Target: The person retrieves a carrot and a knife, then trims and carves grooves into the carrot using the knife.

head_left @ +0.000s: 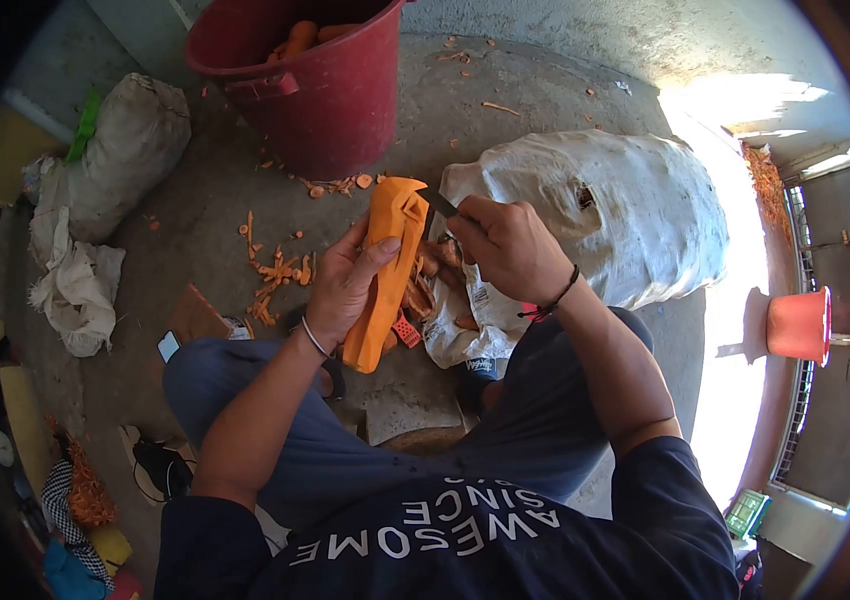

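The left grip (340, 285) wraps around the middle of a thick, peeled carrot (377, 325), raised above the floor (230, 195); the right grip (512, 245) clasps a knife (436, 203) at its far end. The carrot is probably stiff, fairly heavy and slippery, best held around its near half, away from the knife.

the left hand (339, 286) curls in a grip near the clenched right hand (512, 246).
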Demonstrator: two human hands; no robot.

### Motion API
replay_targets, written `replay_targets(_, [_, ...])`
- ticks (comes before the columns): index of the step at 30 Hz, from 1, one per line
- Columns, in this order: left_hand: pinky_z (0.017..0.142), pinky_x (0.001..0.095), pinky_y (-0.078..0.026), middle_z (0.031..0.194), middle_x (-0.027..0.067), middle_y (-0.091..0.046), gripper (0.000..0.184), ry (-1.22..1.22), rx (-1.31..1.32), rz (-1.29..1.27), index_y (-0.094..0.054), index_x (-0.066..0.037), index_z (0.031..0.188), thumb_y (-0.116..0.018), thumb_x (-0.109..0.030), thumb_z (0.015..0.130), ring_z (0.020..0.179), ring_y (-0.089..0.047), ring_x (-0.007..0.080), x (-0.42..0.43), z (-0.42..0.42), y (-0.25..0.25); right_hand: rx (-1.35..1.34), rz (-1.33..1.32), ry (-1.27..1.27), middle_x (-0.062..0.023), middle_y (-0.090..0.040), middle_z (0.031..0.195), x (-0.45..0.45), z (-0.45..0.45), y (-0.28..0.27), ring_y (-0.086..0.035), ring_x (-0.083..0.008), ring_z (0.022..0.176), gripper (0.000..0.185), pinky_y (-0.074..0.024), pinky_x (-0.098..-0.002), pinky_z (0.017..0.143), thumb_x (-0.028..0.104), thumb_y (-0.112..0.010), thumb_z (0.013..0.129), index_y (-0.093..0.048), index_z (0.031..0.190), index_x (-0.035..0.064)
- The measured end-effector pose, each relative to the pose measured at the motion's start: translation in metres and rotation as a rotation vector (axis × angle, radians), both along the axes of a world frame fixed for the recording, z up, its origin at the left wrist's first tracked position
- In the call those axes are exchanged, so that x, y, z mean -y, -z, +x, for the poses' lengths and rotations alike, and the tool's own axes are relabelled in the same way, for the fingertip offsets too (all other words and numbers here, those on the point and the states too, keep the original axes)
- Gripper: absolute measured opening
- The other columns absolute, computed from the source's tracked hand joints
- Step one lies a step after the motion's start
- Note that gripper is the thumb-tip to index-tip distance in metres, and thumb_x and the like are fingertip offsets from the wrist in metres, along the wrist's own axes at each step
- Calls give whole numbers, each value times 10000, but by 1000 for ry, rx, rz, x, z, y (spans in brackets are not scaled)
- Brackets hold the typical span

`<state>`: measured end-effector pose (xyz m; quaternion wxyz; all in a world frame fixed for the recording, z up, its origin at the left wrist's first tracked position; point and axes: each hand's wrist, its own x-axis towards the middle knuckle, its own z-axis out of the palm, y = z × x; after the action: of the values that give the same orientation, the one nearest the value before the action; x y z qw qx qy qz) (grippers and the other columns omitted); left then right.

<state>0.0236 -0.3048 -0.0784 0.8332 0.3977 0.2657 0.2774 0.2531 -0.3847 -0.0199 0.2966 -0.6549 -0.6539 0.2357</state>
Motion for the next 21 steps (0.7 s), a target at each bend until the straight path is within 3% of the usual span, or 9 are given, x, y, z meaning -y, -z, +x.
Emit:
replay_targets(8, [908,265,-589,1278,36,-684,592,-18,15,24,-482,-38,1560,-717,-214,1046,1061,-689,98,3,1,-1,15,15,5,-132,-707,699,1,-2,-6,-705,-252,598,237,-528,-402,596,186,-610,1049,-667,961,-26])
replay_targets(10, [906,264,-586,1274,35,-684,589,-15,18,24,-485,-39,1557,-717,-218,1046,1058,-688,98,4,1,-2,-44,53,9,-222,-665,733,1,-6,-9,-681,-426,663,218,-537,-481,625,154,-637,988,-649,868,-28])
replay_targets(11, [899,261,-585,1263,35,-685,587,-31,19,26,-487,-40,1555,-716,-225,1048,1053,-687,96,6,2,-3,-42,54,8,-222,-665,733,1,-6,-8,-681,-426,663,218,-537,-481,625,154,-637,988,-649,868,-28])
replay_targets(13, [893,258,-584,1251,35,-686,584,-47,21,29,-490,-40,1552,-715,-233,1049,1048,-685,94,5,3,-4,-66,4,38,-113,-691,678,1,-5,-4,-685,-210,567,237,-522,-384,580,176,-609,1044,-646,925,-26])
replay_targets(21, [763,255,-607,1169,43,-700,566,-33,-22,41,-501,-61,1543,-708,-259,1055,913,-702,90,7,-1,-5,-83,-29,26,-97,-702,691,0,-6,-4,-682,-186,578,248,-528,-363,582,187,-609,1049,-651,927,-24])
